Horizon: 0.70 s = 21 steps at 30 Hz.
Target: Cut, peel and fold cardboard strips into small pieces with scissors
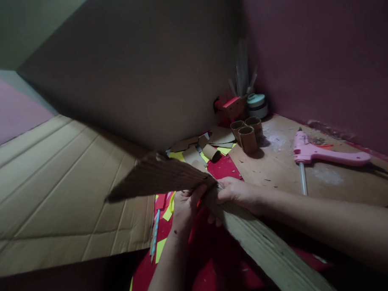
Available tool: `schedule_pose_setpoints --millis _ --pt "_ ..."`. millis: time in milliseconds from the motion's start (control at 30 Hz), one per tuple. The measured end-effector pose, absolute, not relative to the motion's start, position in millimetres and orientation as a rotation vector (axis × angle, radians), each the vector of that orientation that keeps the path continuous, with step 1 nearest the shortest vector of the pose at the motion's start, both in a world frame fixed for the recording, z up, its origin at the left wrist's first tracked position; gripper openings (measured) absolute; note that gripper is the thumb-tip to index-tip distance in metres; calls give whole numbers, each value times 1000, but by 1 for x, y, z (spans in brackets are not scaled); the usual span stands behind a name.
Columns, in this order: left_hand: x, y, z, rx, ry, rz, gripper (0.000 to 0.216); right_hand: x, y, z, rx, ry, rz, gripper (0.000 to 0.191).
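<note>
A long strip of corrugated cardboard [264, 240] runs up from the lower right, twists between my hands, and flares out to the left in a dark ribbed flap. My left hand [186, 207] grips it from the left, thumb on top near the twist. On the other side my right hand [235, 193] is closed around the strip's edge, with some fingertips showing underneath. A small orange-red bit shows beside my left thumb; what it belongs to is hidden. A yellow curved object [172, 202] lies just behind my left hand, partly covered.
A large cardboard sheet [55, 188] spreads across the left. Blue pencil [155, 234] and paper scraps lie on the red surface [198, 268]. Several cardboard tubes [248, 140] stand farther back. A pink glue gun [328, 153] rests at right, near a lidded container [256, 106].
</note>
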<state>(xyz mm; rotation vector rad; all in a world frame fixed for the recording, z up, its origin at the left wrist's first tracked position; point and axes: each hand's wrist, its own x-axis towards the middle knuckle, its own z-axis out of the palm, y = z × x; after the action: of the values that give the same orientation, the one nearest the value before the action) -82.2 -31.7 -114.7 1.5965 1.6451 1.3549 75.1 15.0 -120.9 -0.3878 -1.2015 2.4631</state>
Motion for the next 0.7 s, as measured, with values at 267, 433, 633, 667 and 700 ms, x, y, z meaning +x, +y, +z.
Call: schedule_pose_setpoints --millis 267,433,633,667,700 --pt "-87 -34 -121 1570 1652 1352 16 78 15 -121 -386 -1292 2399 29" --pt "-84 -36 -125 1557 1684 1427 11 77 10 -113 -464 -1353 2341 27" --pt "-77 -42 -123 1530 1720 1441 16 76 9 -118 -422 -1384 2310 27" --pt "-78 -42 -123 1548 1712 1435 15 76 8 -119 -419 -1388 2301 26" --pt "-79 -42 -123 1582 1696 1431 14 77 8 -119 -421 -1397 2289 24"
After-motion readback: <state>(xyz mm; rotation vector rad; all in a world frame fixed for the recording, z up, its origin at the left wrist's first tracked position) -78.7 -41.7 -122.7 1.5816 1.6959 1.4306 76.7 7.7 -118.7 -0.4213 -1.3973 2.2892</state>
